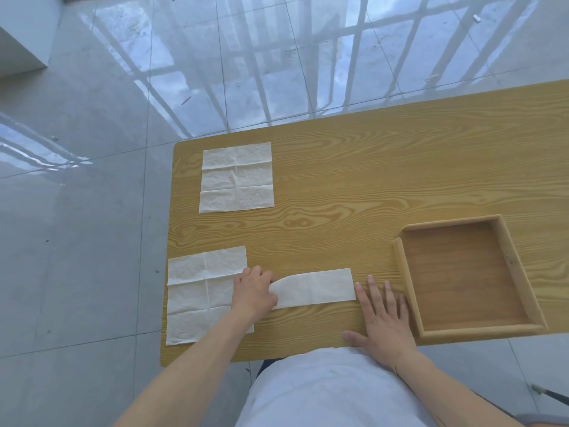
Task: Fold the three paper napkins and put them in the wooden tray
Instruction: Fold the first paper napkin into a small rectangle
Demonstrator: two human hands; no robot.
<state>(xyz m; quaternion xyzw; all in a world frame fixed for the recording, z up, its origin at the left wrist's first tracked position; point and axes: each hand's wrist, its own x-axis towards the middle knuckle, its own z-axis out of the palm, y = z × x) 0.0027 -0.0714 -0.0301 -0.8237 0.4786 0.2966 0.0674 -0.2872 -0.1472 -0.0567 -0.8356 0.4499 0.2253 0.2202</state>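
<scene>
Three paper napkins lie on the wooden worktop [369, 180], and one wooden tray [520, 272] stands empty at its right, near the front edge. Two napkins are spread flat: the far napkin [236, 177] sits alone toward the back left corner, and the near napkin [197, 294] lies at the front left corner, partly under the person's left forearm. The third, the folded napkin [317, 288], is a long strip lying between the two hands, well left of the tray. The left hand [254, 291] is curled closed over the strip's left end, gripping it. The right hand [383, 322] lies open and flat on the worktop, fingers spread, its fingertips just beside the strip's right end and close to the tray's left wall
</scene>
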